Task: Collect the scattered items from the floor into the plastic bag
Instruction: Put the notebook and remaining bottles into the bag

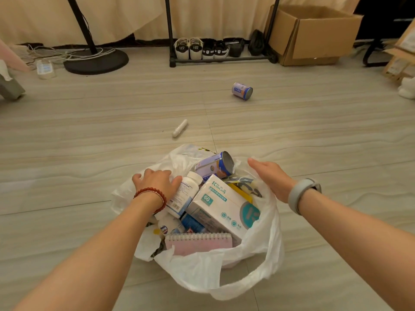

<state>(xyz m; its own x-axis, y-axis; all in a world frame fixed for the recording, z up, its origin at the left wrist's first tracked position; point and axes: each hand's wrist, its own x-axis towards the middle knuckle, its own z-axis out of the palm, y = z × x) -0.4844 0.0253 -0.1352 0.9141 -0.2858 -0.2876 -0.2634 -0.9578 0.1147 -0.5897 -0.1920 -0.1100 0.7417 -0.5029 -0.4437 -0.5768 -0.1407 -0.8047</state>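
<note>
plastic bag [224, 272] sits open at 6 o'clock, nearly full. left hand [155, 181] presses a white pill bottle [185, 194] down, not clasped; right hand [270, 178] flat, empty. next, 2 strays: white tube [179, 128] at 12, can [242, 91] at 1. keep the mouth wide.

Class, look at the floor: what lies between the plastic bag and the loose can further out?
In the head view, a small white tube lies on the bare floor between the plastic bag and the loose can, slightly left of the direct line.

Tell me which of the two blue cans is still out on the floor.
The far can, lying on its side alone on the floor near the shoe rack. The other can already sits inside the plastic bag.
</note>
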